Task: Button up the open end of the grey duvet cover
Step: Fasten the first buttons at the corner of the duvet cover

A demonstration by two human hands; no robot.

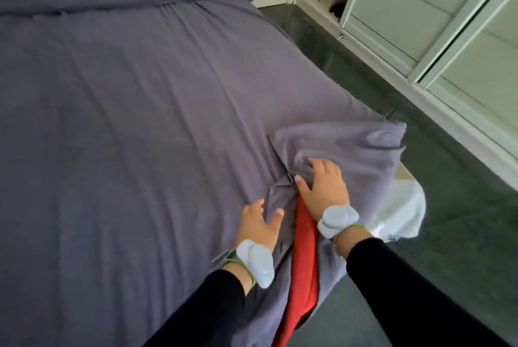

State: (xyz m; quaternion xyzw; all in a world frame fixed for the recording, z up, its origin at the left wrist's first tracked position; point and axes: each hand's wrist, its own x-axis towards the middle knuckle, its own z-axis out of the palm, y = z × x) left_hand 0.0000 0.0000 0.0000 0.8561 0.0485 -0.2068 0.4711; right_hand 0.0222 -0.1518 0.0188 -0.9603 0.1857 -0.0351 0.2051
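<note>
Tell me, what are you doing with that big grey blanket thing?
A person is leaning over a bed, working on the open end of a grey duvet cover. The left hand pinches one edge of the fabric while the right hand presses down on the bunched-up fabric beside it. Something red shows in the gap between the two edges, so that part is not closed yet. No buttons can be made out from here.
</note>
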